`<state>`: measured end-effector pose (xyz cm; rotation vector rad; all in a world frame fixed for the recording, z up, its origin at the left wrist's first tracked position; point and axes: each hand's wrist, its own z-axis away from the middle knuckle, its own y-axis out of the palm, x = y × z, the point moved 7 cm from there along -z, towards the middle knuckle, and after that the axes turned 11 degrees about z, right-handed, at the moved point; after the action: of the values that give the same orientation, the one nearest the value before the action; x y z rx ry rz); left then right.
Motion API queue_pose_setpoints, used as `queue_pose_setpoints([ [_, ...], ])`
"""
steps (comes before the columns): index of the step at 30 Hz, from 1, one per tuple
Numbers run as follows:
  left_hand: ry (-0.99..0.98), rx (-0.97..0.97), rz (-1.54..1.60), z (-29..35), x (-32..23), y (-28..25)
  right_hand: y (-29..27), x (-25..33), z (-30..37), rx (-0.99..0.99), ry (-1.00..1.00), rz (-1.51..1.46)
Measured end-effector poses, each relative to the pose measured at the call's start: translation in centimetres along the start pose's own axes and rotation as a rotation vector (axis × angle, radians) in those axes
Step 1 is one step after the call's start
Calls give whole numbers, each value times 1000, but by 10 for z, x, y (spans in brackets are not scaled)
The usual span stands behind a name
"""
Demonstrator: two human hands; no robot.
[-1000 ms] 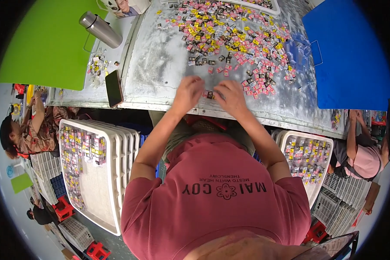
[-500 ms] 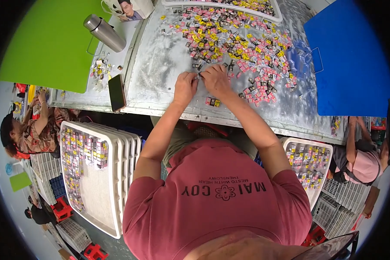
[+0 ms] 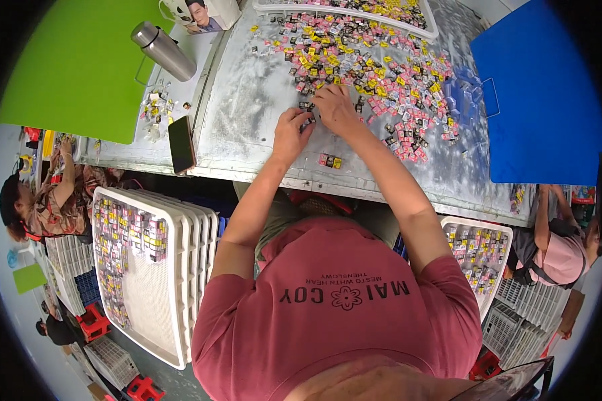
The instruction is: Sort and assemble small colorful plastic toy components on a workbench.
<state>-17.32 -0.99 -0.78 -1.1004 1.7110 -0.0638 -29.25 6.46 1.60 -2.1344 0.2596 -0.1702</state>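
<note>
My left hand [image 3: 291,136] is closed around a small dark block [image 3: 307,122], thumb and fingers pinching it just above the metal-topped table [image 3: 237,127]. To its right, my right hand [image 3: 336,112] reaches over the near edge of a spread of small pink, black, yellow and white blocks [image 3: 381,80]. Its fingers curl downward, and the hand hides whatever they touch. Close to the table's front edge lies a short row of pink, black and yellow blocks [image 3: 330,160], apart from both hands.
A white tray [image 3: 354,16] of blocks stands at the back. On the left are a steel flask [image 3: 170,57], a phone [image 3: 180,144] and a green panel [image 3: 73,67]; a blue panel [image 3: 542,93] is on the right. Stacked trays [image 3: 180,267] flank me, and other people sit at both sides.
My right hand has moved up and away from my left hand, toward the spread of blocks. My left hand has opened slightly, showing the dark block in its fingers.
</note>
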Motion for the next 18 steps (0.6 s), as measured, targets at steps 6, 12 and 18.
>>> queue_pose_setpoints([
  [6, 0, -6, 30, 0, 4, 2, -11, -12, 19, -62, 157, -104],
  [12, 9, -31, 45, 3, 6, -1, -41, -3, 43, 98, 171, -75],
  [18, 26, 70, 103, 9, 0, 1, -31, 12, 59, -24, 136, -144],
])
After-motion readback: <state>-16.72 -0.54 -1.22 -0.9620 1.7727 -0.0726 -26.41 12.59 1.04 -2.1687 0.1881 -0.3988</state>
